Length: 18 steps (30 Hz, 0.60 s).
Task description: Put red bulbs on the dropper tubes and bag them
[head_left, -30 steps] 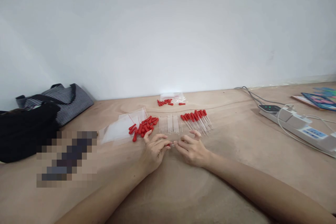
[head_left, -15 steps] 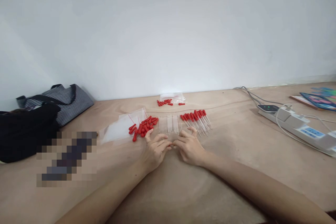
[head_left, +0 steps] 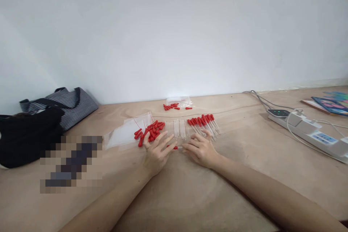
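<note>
The tabletop (head_left: 244,159) is pale tan wood with faint grain under a plain white wall (head_left: 174,32). At about 11 o'clock from the hands lie loose red caps (head_left: 150,132); at 12 o'clock clear tubes (head_left: 176,129); at 1 o'clock red-capped droppers (head_left: 202,121). At 9 o'clock sit a black bag (head_left: 27,137) and a grey-and-black striped bag (head_left: 70,105). At 3 o'clock a white power strip (head_left: 318,136) shows blue labels and a green light.

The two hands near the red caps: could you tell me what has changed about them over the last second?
The left hand has opened and spread its fingers toward the loose red caps. The right hand now holds a capped dropper by its glass end. The row of finished droppers, clear tubes and bags lie unchanged.
</note>
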Motion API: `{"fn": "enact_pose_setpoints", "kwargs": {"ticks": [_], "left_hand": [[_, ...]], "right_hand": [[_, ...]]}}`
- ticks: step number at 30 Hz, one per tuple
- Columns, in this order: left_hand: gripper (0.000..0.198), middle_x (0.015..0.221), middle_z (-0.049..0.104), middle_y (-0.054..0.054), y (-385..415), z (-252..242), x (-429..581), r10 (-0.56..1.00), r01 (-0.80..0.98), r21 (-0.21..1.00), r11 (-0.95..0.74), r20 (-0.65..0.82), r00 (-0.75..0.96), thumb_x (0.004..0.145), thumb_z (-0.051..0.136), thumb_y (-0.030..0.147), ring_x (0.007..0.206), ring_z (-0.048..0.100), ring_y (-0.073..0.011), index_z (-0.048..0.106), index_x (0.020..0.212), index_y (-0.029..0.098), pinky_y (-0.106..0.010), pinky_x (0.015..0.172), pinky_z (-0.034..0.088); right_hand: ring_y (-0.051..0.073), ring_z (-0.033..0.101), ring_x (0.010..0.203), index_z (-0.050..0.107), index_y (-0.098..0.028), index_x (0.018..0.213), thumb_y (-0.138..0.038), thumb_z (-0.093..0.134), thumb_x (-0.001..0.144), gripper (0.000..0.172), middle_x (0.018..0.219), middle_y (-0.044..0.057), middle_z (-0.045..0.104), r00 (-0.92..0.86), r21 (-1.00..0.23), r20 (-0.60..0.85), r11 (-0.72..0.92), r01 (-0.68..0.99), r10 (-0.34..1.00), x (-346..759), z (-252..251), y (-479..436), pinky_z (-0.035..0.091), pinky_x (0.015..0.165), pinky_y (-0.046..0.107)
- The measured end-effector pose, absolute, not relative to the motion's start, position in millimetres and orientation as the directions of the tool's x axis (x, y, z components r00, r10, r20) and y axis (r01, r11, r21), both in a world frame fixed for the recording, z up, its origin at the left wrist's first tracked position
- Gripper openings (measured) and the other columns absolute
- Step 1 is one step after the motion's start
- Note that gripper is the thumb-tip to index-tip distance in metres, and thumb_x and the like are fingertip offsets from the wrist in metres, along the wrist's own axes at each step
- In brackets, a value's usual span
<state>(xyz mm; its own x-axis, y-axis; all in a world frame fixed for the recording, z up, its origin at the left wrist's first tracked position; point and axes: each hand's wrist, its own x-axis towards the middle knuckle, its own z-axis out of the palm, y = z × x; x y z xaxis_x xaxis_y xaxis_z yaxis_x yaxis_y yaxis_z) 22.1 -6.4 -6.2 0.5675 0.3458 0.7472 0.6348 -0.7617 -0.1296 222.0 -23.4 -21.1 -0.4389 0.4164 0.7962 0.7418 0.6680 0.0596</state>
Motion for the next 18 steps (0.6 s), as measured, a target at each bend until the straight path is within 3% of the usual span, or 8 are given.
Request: {"fn": "enact_pose_setpoints", "kwargs": {"ticks": [8,12,18], "left_hand": [[0.010,0.074,0.070,0.005,-11.9,-4.8,29.5,0.388,0.557,0.044,-0.830,0.762,0.519,0.082,0.051,0.025,0.082,0.060,-0.0178,0.061,0.079,0.025,-0.049,0.100,0.000],[0.013,0.070,0.069,0.005,-14.9,-5.4,31.0,0.410,0.512,0.110,-0.852,0.748,0.522,0.083,0.049,0.022,0.080,0.060,-0.0167,0.059,0.076,0.022,-0.047,0.099,0.005],[0.011,0.071,0.069,0.005,-15.6,-6.9,32.5,0.406,0.500,0.110,-0.859,0.741,0.534,0.082,0.049,0.021,0.079,0.060,-0.0158,0.059,0.080,0.022,-0.046,0.098,0.009]], "right_hand": [[0.011,0.045,0.067,0.058,-0.017,0.073,-0.019,0.043,0.083,0.018,0.058,-0.002,0.055,-0.445,0.060,0.791,0.671,0.739,0.420,216.3,-22.9,-29.6,0.019,0.082,0.036],[0.012,0.043,0.067,0.057,-0.017,0.071,-0.020,0.041,0.083,0.020,0.057,-0.001,0.054,-0.450,-0.013,0.759,0.703,0.712,0.470,215.0,-18.8,-33.0,0.018,0.080,0.037],[0.013,0.042,0.069,0.057,-0.018,0.067,-0.022,0.042,0.083,0.023,0.055,-0.001,0.055,-0.457,-0.168,0.639,0.693,0.701,0.618,213.4,-15.9,-32.3,0.017,0.079,0.038]]}}
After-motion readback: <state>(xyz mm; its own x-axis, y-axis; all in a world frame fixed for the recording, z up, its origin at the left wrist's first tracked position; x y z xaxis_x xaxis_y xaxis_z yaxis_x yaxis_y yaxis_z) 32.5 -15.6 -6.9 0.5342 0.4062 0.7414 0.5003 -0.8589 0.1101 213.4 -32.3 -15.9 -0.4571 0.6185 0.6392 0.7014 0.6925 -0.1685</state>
